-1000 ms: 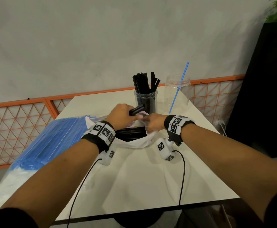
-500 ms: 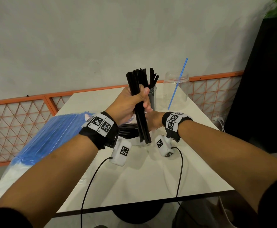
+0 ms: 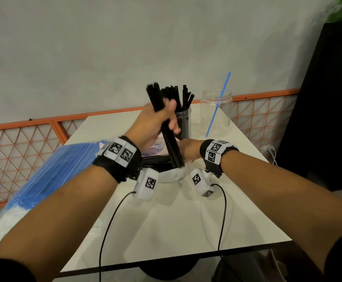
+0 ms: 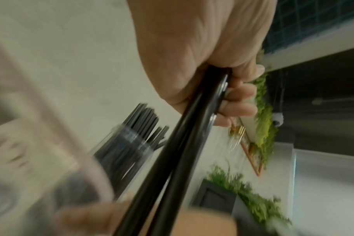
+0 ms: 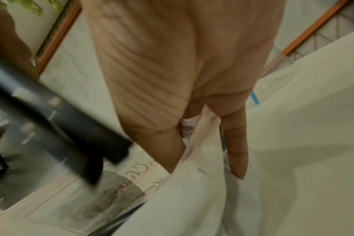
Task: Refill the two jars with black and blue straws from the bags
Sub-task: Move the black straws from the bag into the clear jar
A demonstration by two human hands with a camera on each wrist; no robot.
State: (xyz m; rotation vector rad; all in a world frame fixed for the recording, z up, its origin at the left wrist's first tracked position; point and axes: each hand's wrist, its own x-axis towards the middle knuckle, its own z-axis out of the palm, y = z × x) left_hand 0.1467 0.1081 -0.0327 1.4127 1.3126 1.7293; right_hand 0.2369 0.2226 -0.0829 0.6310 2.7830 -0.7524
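Note:
My left hand [image 3: 158, 117] grips a bundle of black straws [image 3: 170, 139], held nearly upright with its top leaning left. The bundle's lower end hangs just above the open white bag [image 3: 172, 176] of black straws. Just behind the bundle stands the jar [image 3: 184, 123] holding black straws. Right of it, the clear jar [image 3: 225, 110] holds a single blue straw [image 3: 219, 104]. My right hand [image 3: 190, 148] pinches the bag's rim. In the left wrist view, fingers [image 4: 238, 95] curl round the bundle [image 4: 182, 151] beside the jar [image 4: 123, 151]. In the right wrist view, the bag's edge [image 5: 194, 159] runs between thumb and finger.
A large bag of blue straws [image 3: 60, 165] lies along the left edge of the white table [image 3: 186, 220]. An orange lattice fence [image 3: 13, 151] runs behind the table. A dark cabinet [image 3: 328, 119] stands at the right. Wrist-camera cables [image 3: 223, 210] trail over the table.
My left hand pulled the bundle of black straws out of the bag and swung it upright, then raised it toward the black-straw jar. The right hand stays on the bag.

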